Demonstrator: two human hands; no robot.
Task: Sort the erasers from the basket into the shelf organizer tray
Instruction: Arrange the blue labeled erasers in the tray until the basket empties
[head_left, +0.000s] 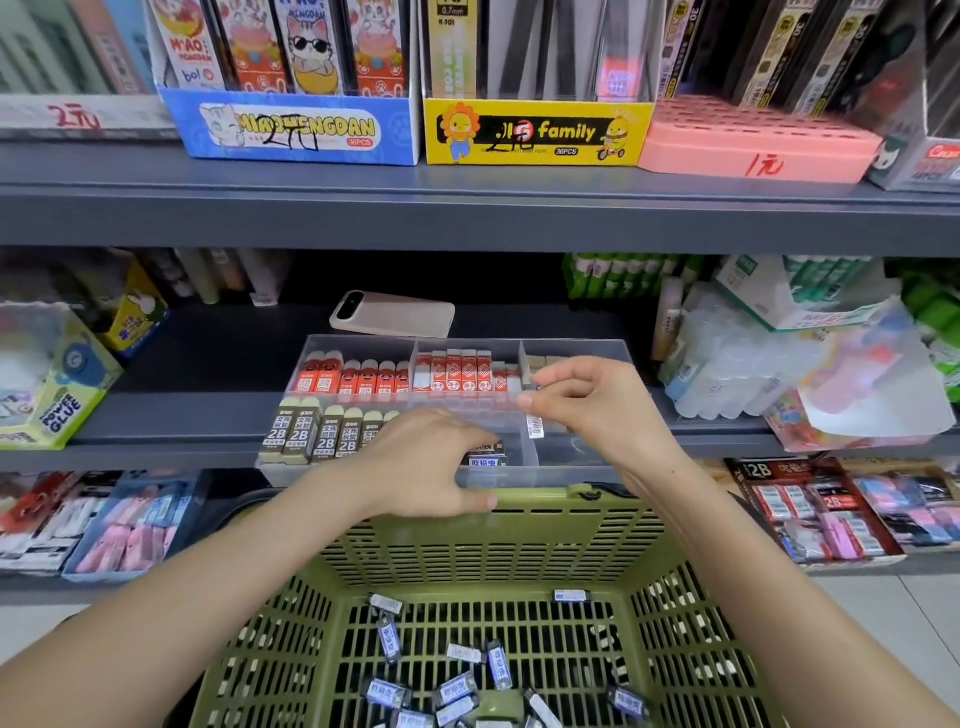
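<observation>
Clear organizer tray (291, 470): right hand (597, 410) pinching 1 eraser (535, 423) above front compartment; left hand (431, 462) curled beside, contents unclear. Could drop into wrong compartment w/ loose pinch.

L hand (436, 462) palm-down over front-middle compartment of clear tray (582, 467) on shelf. R hand (587, 400) pinches small eraser (534, 425) w/ barcode above divider. Green basket (519, 530) below, loose erasers (457, 691) inside.
</observation>
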